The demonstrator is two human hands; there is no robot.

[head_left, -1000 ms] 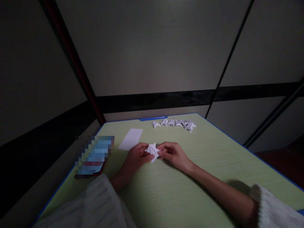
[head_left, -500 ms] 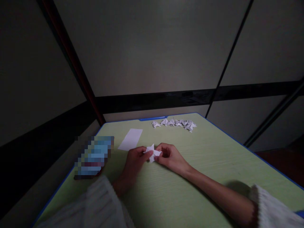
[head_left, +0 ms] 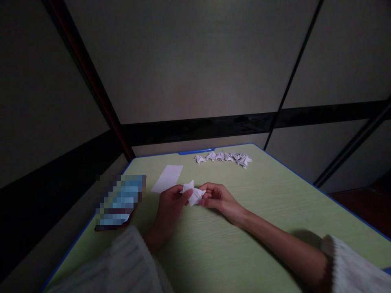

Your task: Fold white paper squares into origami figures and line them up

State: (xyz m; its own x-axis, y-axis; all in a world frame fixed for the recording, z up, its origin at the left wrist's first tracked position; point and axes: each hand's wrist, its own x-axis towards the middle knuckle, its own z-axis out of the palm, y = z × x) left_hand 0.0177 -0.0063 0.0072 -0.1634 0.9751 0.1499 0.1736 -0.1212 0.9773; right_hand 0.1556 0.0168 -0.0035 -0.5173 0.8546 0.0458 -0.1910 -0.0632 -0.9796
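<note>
A small white folded paper figure [head_left: 196, 196] with pointed corners is held between my two hands above the table. My left hand [head_left: 173, 202] pinches its left side, thumb on top and fingers beneath. On its right side, my right hand [head_left: 220, 200] grips a corner between thumb and fingers. Just beyond my left hand lies a flat white sheet of paper [head_left: 168, 178]. Several finished-looking folded paper figures [head_left: 220, 156] sit in a row near the far edge, bunched together at the right end. The undersides of the held paper are hidden.
The pale green table [head_left: 275, 195] has a blue edge and a blue strip [head_left: 197, 151] at its far side. A pixelated flat object [head_left: 120, 202] lies at the left edge. Behind stands a grey panelled wall [head_left: 189, 61] with a black band.
The held paper has shifted slightly left and turned a little, and its right part looks more folded up. My left hand has moved slightly left with it.
</note>
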